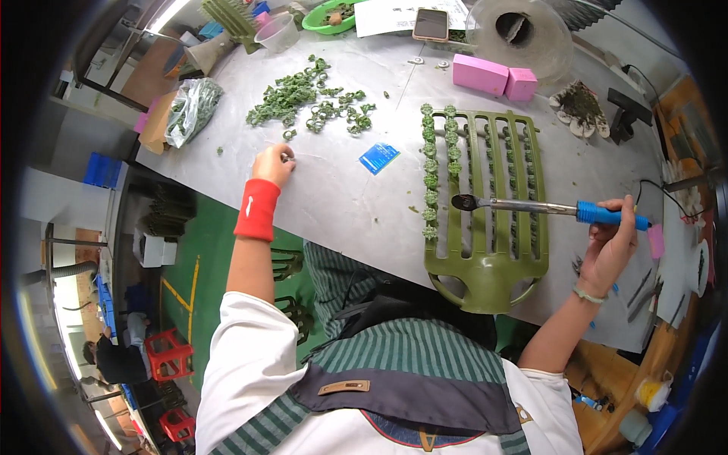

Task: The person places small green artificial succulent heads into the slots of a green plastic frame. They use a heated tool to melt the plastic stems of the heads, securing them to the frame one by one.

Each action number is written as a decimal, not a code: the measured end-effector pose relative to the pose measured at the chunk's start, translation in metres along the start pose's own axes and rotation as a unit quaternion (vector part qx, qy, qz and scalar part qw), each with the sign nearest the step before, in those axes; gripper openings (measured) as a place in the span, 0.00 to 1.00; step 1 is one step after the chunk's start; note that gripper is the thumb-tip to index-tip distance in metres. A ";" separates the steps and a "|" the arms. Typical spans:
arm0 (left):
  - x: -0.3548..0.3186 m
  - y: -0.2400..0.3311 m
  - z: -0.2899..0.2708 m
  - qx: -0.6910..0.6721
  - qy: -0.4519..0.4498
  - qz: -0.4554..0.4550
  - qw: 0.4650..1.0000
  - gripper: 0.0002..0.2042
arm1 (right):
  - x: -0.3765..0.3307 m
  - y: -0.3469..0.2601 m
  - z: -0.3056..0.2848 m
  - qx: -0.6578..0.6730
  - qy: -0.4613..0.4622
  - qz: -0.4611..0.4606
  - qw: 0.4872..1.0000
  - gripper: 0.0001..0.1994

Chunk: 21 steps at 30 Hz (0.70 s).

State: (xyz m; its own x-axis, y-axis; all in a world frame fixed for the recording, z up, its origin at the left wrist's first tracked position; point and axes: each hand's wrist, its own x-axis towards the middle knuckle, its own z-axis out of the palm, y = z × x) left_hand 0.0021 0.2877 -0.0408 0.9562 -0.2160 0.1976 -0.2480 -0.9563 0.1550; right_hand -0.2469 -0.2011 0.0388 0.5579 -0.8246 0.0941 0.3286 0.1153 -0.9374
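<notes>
My right hand (611, 246) grips the blue handle of a soldering iron (531, 206), whose metal tip hovers over the left side of an olive-green slotted plastic frame (493, 227). Small green leafy pieces line the frame's two left bars. My left hand (273, 163), with a red wristband on the forearm, pinches a small green piece on the grey table (341, 197), just below a loose heap of green leafy pieces (311, 102).
A blue packet (378, 158) lies between the hands. Two pink blocks (493, 76), a clear spool (523, 34), a phone (431, 24) and a clear bag of green pieces (191, 110) sit farther back. Tools and cables lie at the right edge. A person sits far below left.
</notes>
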 end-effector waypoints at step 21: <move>-0.062 0.257 -0.023 -0.259 0.041 0.271 0.926 0.12 | -0.003 0.012 -0.003 0.012 -0.015 0.021 1.000 0.14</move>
State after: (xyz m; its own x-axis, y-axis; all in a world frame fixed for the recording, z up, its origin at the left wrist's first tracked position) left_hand -0.1240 0.0601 0.0092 0.6603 -0.5999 0.4518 -0.7492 -0.4853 0.4507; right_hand -0.2471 -0.1991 0.0266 0.5938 -0.8020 0.0650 0.3224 0.1631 -0.9324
